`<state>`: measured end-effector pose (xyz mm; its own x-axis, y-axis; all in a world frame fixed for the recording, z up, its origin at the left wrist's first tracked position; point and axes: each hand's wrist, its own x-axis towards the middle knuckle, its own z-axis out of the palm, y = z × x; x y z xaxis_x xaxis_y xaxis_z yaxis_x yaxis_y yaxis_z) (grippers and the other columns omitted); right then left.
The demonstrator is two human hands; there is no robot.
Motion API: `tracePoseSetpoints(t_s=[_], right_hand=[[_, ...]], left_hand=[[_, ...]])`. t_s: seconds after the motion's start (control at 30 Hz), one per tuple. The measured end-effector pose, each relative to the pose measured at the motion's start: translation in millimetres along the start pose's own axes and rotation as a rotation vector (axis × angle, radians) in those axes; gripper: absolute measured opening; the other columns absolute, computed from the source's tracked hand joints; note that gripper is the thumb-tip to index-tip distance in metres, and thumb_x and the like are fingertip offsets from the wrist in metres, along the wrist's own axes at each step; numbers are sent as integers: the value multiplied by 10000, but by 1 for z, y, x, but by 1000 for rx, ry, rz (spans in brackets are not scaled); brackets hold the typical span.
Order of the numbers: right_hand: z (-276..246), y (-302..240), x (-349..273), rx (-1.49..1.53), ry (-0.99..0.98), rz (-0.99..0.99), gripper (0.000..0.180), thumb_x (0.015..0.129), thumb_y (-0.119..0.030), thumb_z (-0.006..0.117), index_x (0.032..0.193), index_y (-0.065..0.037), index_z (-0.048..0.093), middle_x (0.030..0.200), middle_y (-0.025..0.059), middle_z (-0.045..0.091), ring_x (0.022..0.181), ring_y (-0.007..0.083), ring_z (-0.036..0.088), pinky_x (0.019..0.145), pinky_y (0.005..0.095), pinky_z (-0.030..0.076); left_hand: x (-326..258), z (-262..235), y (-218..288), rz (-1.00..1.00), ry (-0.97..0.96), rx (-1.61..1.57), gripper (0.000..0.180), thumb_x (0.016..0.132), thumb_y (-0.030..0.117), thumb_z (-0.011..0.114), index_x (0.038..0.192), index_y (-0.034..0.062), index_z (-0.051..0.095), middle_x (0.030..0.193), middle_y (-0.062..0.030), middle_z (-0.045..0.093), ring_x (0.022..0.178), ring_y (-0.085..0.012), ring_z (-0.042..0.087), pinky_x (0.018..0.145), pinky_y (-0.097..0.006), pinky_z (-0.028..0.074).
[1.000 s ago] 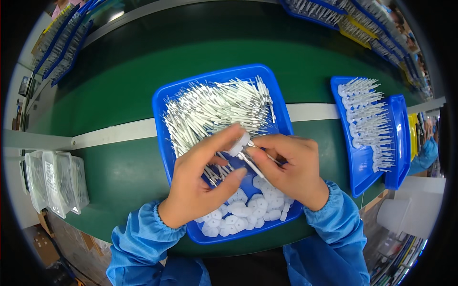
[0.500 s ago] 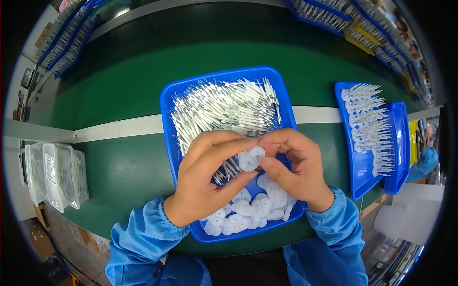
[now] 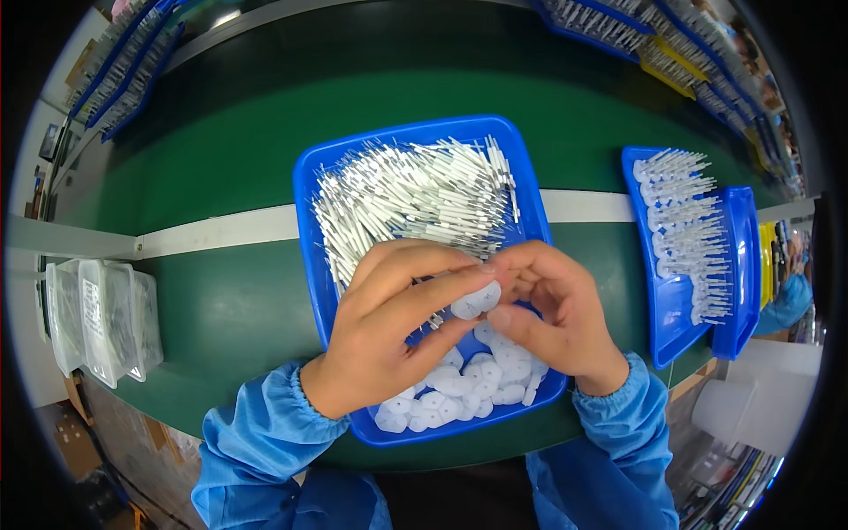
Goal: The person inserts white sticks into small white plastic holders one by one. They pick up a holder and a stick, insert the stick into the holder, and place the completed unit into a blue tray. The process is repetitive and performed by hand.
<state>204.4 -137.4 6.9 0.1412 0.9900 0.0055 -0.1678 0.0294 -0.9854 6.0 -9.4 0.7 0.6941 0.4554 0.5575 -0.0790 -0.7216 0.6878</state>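
Note:
Above a blue tray (image 3: 309,256), my left hand (image 3: 380,327) pinches a small translucent white plastic disc (image 3: 475,302) between thumb and fingers. Close on its right side, my right hand (image 3: 561,322) has its fingers curled with thumb and fingertips at the disc's edge; whether they grip it or a small part is hidden. A dense heap of thin white rods with metal wire ends (image 3: 415,194) fills the tray's far part. Nearer me, beneath my hands, lies a pile of similar white discs (image 3: 450,397) with small holes.
On the right, another blue tray (image 3: 676,331) holds rows of discs with rods standing in them, beside an overlapping blue tray (image 3: 746,265). Clear plastic boxes (image 3: 106,322) stand at left. Filled trays (image 3: 601,31) line the far corners. A blue-sleeved arm (image 3: 789,302) shows at far right.
The disc has turned, its flat face now showing more, and has shifted slightly right. My right hand has moved a little right with it.

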Motion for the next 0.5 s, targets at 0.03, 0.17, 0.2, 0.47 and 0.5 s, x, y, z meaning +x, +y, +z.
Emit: tracePoseSetpoints(t_s=[0.03, 0.17, 0.2, 0.47, 0.5], right_hand=[[-2, 0, 2, -43, 4, -10, 291, 1006, 14, 783, 1275, 3, 675, 1124, 74, 775, 1022, 135, 757, 886, 294, 602], [-22, -11, -3, -472, 52, -180, 214, 945, 34, 809, 1143, -21, 748, 1130, 105, 790, 989, 206, 786, 899, 333, 607], [-29, -16, -6, -644, 70, -255, 193, 927, 37, 816, 1102, -28, 766, 1132, 114, 793, 974, 230, 794, 901, 346, 610], [-36, -28, -17, -1398, -56, -313, 186, 781, -151, 880, 929, -146, 769, 1424, 64, 700, 1448, 342, 584, 1241, 635, 420], [-36, -26, -17, -1370, -42, -305, 182, 780, -145, 876, 926, -145, 768, 1449, 71, 684, 1464, 359, 569, 1243, 648, 413]], left_hand=[[0, -2, -2, 24, -10, 20, 612, 739, -9, 939, 1321, 45, 758, 1276, -125, 741, 1179, -340, 696, 1007, -446, 558], [2, -7, 9, -96, 8, 11, 710, 781, -36, 896, 1451, 48, 675, 1312, -140, 726, 1186, -355, 692, 1010, -442, 561], [2, -9, 11, -130, -6, 19, 733, 796, -47, 876, 1487, 49, 650, 1328, -146, 720, 1181, -355, 694, 1007, -436, 564], [11, 2, 8, -303, -451, -18, 823, 899, -71, 681, 1678, 63, 456, 1386, -198, 752, 835, -296, 789, 772, -374, 648], [12, 5, 7, -278, -505, 17, 838, 907, -54, 676, 1696, 87, 431, 1327, -166, 788, 803, -315, 793, 739, -402, 657]])
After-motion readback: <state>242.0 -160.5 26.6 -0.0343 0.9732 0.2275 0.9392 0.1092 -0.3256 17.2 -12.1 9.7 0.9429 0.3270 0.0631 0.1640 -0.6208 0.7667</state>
